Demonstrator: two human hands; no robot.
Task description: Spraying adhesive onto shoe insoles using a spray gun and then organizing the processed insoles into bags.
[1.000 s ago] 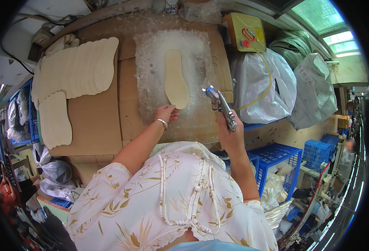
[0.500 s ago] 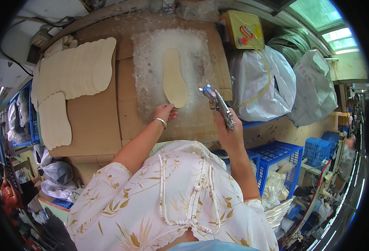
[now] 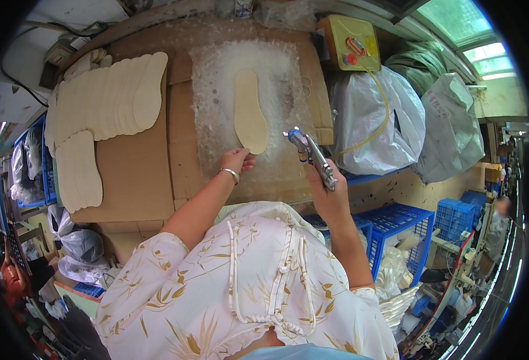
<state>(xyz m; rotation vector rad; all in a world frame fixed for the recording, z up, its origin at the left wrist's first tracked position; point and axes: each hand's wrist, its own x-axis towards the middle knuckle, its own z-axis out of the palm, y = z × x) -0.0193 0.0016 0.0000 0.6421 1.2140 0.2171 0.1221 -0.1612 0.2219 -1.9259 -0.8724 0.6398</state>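
Note:
A single cream insole [image 3: 250, 111] lies on a patch of whitish, crusted residue [image 3: 210, 78] in the middle of the cardboard-covered table. My left hand [image 3: 237, 160] pinches the insole's near end between thumb and fingers. In my right hand [image 3: 328, 191] is a metal spray gun [image 3: 316, 157] with a blue-ringed nozzle, gripped to the right of the insole and tilted toward it. Overlapping cream insoles [image 3: 111, 99] form a long row on the left part of the cardboard. Another bunch of insoles [image 3: 79, 171] overlaps below that row.
At the back right stands a yellow can [image 3: 351, 42] with a yellowish hose [image 3: 386, 108] running from it. White plastic bags [image 3: 375, 120] sit beside the table's right side. Blue crates [image 3: 396, 222] stand lower right. Bare cardboard [image 3: 135, 174] lies between the insole stacks and the residue.
The spray gun and my right hand have shifted very slightly left and nearer to me. My left hand keeps its hold at the insole's near end.

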